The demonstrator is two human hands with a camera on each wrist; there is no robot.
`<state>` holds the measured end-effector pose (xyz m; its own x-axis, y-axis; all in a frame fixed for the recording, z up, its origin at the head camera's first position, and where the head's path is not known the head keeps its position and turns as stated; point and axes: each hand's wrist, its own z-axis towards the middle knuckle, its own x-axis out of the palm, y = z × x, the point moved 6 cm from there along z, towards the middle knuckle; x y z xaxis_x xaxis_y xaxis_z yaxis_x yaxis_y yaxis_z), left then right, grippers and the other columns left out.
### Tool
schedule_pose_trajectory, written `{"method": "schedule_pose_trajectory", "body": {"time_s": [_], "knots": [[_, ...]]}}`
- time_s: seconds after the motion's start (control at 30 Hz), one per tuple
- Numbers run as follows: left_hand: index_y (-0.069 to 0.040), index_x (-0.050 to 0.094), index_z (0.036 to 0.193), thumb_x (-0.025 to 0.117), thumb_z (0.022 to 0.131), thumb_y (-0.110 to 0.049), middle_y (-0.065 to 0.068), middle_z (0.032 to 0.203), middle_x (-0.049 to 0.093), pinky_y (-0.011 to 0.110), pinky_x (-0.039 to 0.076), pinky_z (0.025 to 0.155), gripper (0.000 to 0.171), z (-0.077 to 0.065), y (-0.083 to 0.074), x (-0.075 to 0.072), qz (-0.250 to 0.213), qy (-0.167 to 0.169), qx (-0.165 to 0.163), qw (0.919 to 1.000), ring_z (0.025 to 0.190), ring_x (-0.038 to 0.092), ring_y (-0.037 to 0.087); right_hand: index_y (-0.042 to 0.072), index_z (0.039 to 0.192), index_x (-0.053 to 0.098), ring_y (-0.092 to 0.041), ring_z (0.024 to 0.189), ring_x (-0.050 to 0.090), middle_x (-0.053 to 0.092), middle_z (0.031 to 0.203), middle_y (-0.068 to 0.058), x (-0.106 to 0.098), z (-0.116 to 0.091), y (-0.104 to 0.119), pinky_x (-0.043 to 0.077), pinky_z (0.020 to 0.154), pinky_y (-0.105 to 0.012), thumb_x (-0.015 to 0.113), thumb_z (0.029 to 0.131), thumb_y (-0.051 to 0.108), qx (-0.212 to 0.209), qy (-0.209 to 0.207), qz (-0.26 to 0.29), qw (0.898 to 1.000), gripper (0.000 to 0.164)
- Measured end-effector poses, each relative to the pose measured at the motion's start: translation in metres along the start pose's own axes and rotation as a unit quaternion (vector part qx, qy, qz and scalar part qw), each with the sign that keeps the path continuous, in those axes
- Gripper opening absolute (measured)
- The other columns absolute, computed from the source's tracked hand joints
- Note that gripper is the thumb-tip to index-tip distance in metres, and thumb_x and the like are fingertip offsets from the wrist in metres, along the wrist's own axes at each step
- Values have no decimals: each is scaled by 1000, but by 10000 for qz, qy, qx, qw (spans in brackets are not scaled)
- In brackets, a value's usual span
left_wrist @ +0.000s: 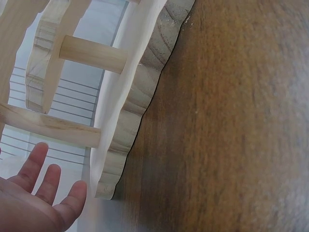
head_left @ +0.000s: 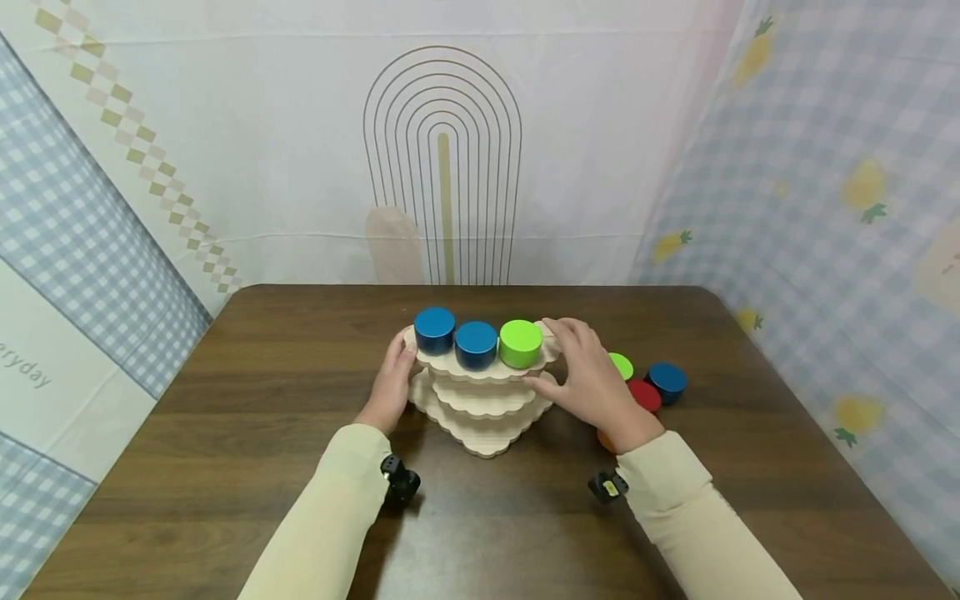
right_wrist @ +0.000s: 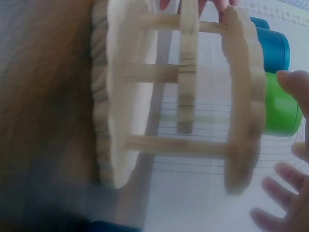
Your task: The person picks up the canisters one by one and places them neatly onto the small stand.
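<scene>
A pale wooden tiered stand (head_left: 487, 433) with scalloped shelves stands on the table. On its top shelf (right_wrist: 245, 96) sit two blue cylinders (head_left: 434, 331) (head_left: 476, 345) and a bright green cylinder (head_left: 521, 343). My left hand (head_left: 390, 383) grips the top shelf's left end, thumb at the edge and some fingers below shelf level; the left wrist view shows three loosely bent fingers (left_wrist: 72, 203). At the right end, my right hand (head_left: 588, 375) is spread beside the green cylinder, holding nothing. One of its fingertips (right_wrist: 288, 79) is very near or touching that cylinder; which, I cannot tell.
Right of the stand, partly behind my right hand, are a green piece (head_left: 622, 365), a red piece (head_left: 645, 395), an orange piece (head_left: 604, 440) and another blue cylinder (head_left: 666, 382). Patterned cloth (head_left: 300, 150) hangs behind the brown wooden table (head_left: 247, 433).
</scene>
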<state>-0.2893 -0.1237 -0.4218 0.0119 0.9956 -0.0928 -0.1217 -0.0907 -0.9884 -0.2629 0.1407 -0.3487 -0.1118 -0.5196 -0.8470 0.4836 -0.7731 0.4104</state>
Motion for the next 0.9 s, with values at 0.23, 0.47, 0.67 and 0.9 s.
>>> {"method": "schedule_pose_trajectory", "body": {"time_s": [0.23, 0.47, 0.67, 0.9], "knots": [[-9, 25, 151, 30, 107, -28, 15, 155, 26, 48, 15, 117, 49, 0, 0, 0, 16, -17, 23, 10000, 144, 20, 29, 6, 148, 34, -37, 130, 36, 36, 143, -19, 3, -16, -10, 40, 101, -57, 76, 81, 41, 237, -39, -122, 9996, 86], [-8, 24, 151, 30, 107, -27, 16, 155, 27, 47, 15, 117, 49, 0, 0, 0, -12, -16, 39, 10000, 143, 21, 30, 4, 146, 36, -37, 128, 39, 37, 143, -19, 6, -31, -28, 42, 99, -57, 75, 81, 43, 515, -52, -208, 9984, 85], [-8, 26, 150, 30, 107, -26, 16, 154, 29, 47, 16, 116, 47, 0, -1, 0, -40, -34, 72, 10000, 142, 23, 29, 5, 147, 35, -39, 131, 35, 34, 145, -20, 6, -41, -44, 40, 98, -60, 73, 84, 45, 735, 45, -195, 9971, 84], [-10, 23, 152, 29, 107, -28, 15, 155, 26, 48, 15, 117, 49, 0, 1, 0, -24, 8, -75, 10000, 142, 23, 31, 6, 148, 34, -42, 131, 32, 32, 146, -22, 0, -50, -59, 37, 98, -64, 71, 85, 45, 930, 66, -119, 9956, 83]]}}
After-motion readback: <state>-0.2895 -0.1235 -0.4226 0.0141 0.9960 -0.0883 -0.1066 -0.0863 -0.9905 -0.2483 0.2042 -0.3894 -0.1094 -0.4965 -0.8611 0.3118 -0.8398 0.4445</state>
